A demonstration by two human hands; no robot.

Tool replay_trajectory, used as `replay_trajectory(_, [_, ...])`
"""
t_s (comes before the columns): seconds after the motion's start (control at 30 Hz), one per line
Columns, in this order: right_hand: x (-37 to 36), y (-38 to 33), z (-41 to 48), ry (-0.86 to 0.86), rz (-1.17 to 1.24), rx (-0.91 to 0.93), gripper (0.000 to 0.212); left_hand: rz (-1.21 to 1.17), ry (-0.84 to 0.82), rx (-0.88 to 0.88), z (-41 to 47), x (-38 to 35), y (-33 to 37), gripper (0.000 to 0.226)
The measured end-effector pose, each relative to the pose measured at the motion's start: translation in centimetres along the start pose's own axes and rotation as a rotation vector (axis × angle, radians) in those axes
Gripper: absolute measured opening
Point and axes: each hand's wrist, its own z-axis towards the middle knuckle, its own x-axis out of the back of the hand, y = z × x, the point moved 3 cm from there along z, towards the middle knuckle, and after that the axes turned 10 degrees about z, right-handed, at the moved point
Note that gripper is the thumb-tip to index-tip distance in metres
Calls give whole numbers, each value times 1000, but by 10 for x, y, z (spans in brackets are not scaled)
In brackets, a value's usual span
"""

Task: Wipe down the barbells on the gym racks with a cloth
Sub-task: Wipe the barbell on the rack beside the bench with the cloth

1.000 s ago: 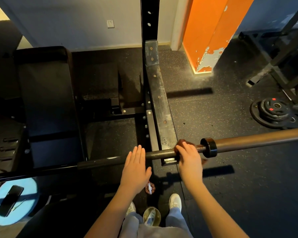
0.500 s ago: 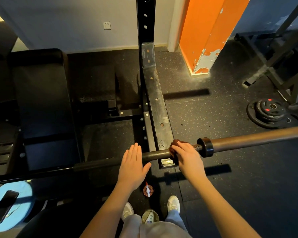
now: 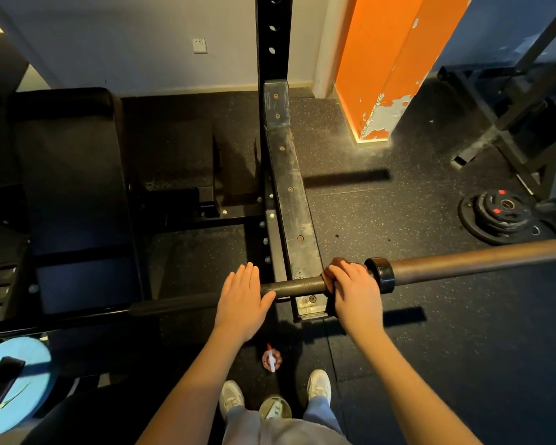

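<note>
Barely anything has moved since half a second ago: both hands keep their places on the bar. Fingers [image 3: 344,271] of the right hand [image 3: 357,293] curl over the shaft, gripping a reddish-brown cloth [image 3: 329,279] wrapped round it, just beside the collar [image 3: 381,273]. The left hand [image 3: 243,300] lies palm-down on the barbell [image 3: 297,285], its fingers straight and pressed together, thumb out. The barbell rests across the rack's beam [image 3: 289,200]. Below, a spray bottle [image 3: 272,361] stands on the floor near the shoes. Weight plates [image 3: 498,216] lie stacked well apart to the right.
</note>
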Motion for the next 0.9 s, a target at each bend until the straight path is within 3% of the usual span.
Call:
replay_trajectory(0.17, [-13,-23,-6,-38,-6,231,50,18,8,4,5,2,-1,68])
replay_trajectory(0.37, [2,0,-3,138,-7,-46,38,23,47,5,6,2,-1,68])
replay_trajectory(0.43, [-14,-16,-6,84,29,-27,38,18,55,10,5,1,-1,68])
replay_trajectory(0.57, [-7,1,5,-45,-39,195,35,21,58,9,4,1,-1,68])
replay_trajectory(0.7, [-10,-12,4,53,-11,-16,29,12,52,2,4,1,-1,68])
replay_trajectory(0.83, [-31,-42,-2,-91,10,235,46,-2,57,10,5,-1,-2,67])
replay_trajectory(0.9, [-18,-22,8,-137,-35,282,39,-7,51,-2,6,-1,-2,66])
